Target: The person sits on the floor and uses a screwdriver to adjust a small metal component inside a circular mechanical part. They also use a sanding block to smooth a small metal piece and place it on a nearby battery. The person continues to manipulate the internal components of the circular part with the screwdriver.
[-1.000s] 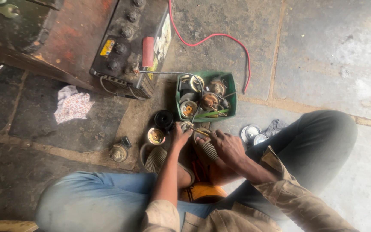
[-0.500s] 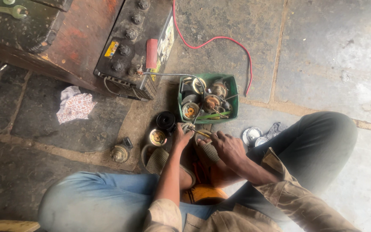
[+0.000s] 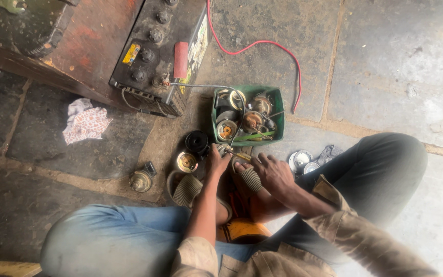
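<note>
Fingers of our left hand (image 3: 216, 160) pinch a small metal part (image 3: 224, 150); right hand (image 3: 272, 172) grips a yellow-handled screwdriver (image 3: 242, 156) just beside. Green tray (image 3: 277, 115) sits beyond fingertips. Mid-fastening, we judge; next needs steady tip alignment.

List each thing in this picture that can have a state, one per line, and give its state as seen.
Left hand: closed on a small metal part, low by the feet.
Right hand: gripping a yellow-handled tool, its tip at the part.
Green tray: upright, full of round metal parts.
Battery: upright, wire attached.
Red wire: slack, looped on the floor.
Cloth: crumpled.
</note>
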The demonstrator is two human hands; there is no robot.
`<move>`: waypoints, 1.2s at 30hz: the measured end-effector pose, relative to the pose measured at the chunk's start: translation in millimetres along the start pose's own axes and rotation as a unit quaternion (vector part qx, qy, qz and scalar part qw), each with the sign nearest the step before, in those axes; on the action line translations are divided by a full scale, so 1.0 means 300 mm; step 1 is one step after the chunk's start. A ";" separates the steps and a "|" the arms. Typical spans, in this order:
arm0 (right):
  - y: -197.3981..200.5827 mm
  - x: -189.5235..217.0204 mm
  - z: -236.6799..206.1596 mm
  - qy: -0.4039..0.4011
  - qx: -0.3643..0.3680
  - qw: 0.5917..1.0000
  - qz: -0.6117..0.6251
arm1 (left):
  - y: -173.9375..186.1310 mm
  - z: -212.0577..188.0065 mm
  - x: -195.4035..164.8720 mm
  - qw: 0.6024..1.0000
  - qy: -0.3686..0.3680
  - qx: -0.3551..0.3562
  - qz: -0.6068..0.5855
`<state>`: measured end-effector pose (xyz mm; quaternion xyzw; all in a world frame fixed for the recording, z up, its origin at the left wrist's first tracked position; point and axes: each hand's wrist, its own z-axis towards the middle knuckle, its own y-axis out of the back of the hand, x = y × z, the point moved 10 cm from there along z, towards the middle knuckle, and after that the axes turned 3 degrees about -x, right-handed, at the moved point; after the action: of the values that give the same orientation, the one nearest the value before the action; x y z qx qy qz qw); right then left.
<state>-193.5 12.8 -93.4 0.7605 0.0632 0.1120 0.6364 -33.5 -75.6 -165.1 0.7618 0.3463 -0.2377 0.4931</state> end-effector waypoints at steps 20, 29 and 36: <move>-0.105 -0.094 0.056 -0.031 0.144 0.984 0.096 | 0.050 -0.010 -0.044 0.998 -0.002 -0.060 -0.015; -0.049 -0.007 0.014 0.058 0.079 0.995 -0.009 | 0.036 -0.017 -0.036 0.998 0.027 -0.041 0.039; -0.089 -0.059 0.015 -0.025 0.135 0.989 0.056 | 0.016 -0.006 -0.010 0.998 0.031 -0.033 0.048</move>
<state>-208.3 9.1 -121.9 0.8443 0.0187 0.1186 0.5222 -31.7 -76.3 -159.3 0.7676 0.3327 -0.1782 0.5180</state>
